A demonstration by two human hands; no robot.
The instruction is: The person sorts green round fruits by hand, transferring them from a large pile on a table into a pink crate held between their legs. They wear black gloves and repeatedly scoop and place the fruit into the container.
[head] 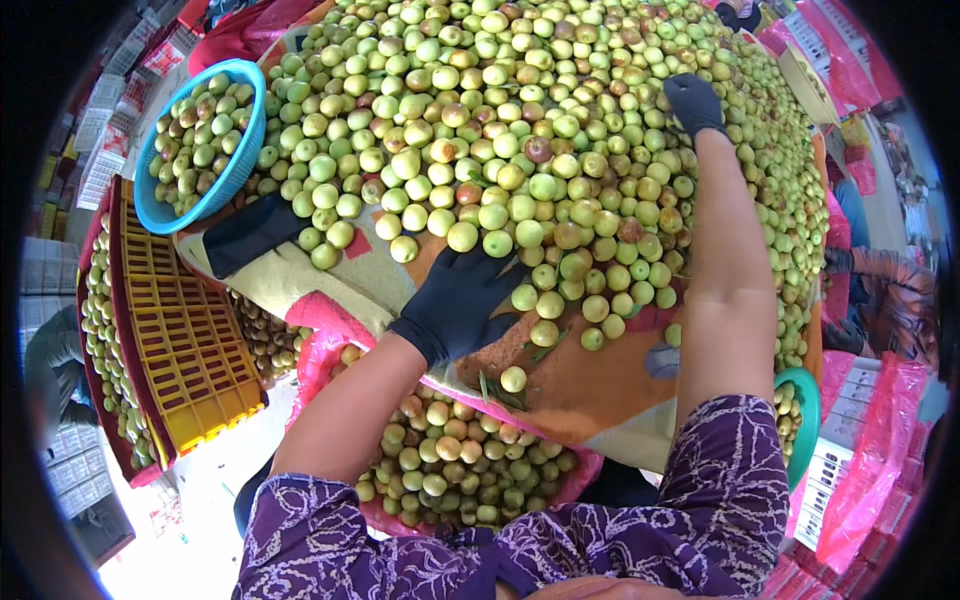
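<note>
A broad heap of green and reddish round fruits (480, 142) covers most of the cloth-topped table (600, 390). My left hand (459, 304), in a dark glove, lies palm down on the cloth at the near edge of the heap, fingers spread and their tips against the fruits. Stretched far out over the right part of the heap, my right hand (694, 105) wears the same kind of glove; its fingers point down among the fruits, and whether it grips one is hidden. One loose fruit (513, 379) rests near the table's front edge, beside a few green leaves (495, 391).
A blue basket of fruits (251, 150) and a dark phone-like slab (251, 234) are at the left. Below stands a yellow crate (187, 345). Fruits in a pink-lined container (465, 465) sit before me. A green basin (806, 427) is at right, near another person's gloved hands (840, 261).
</note>
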